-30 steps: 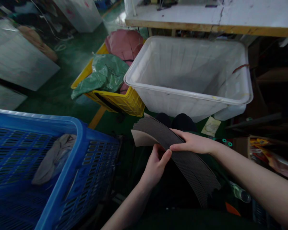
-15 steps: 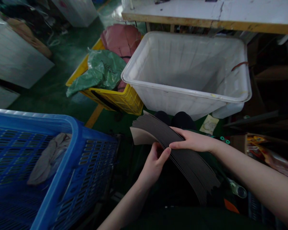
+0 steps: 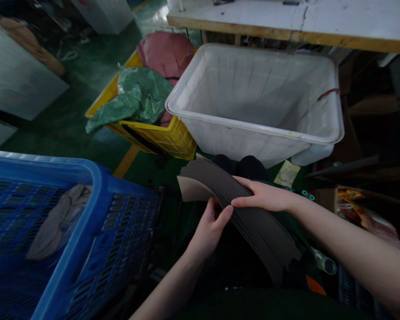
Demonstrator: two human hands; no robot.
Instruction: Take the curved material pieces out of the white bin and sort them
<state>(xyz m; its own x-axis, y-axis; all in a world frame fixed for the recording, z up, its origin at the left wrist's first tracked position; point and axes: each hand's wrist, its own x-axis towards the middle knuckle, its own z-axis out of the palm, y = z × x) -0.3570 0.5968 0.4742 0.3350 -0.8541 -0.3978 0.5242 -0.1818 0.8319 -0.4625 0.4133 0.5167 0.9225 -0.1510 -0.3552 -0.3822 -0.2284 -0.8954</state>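
Observation:
A fanned stack of thin dark curved sheets [image 3: 253, 222] with a pale underside arcs across my lap. My left hand [image 3: 208, 229] grips the stack from below, thumb pressed on its edge. Laid on top, my right hand [image 3: 263, 195] pinches the same stack, fingers pointing left. Both hands hold it near its upper end, above my dark knees. The stack's lower end spreads out to the lower right.
A large white plastic tub [image 3: 253, 133] stands just ahead, under a wooden-edged table [image 3: 286, 31]. Left of it a yellow crate [image 3: 166, 138] holds a green bag and pink cloth. A blue slotted basket [image 3: 70, 235] with a grey cloth fills the lower left. The floor is green.
The view has drifted slightly, so everything sits a little further left and higher. Both hands keep the same grip on the stack; my left thumb has shifted a touch along the edge.

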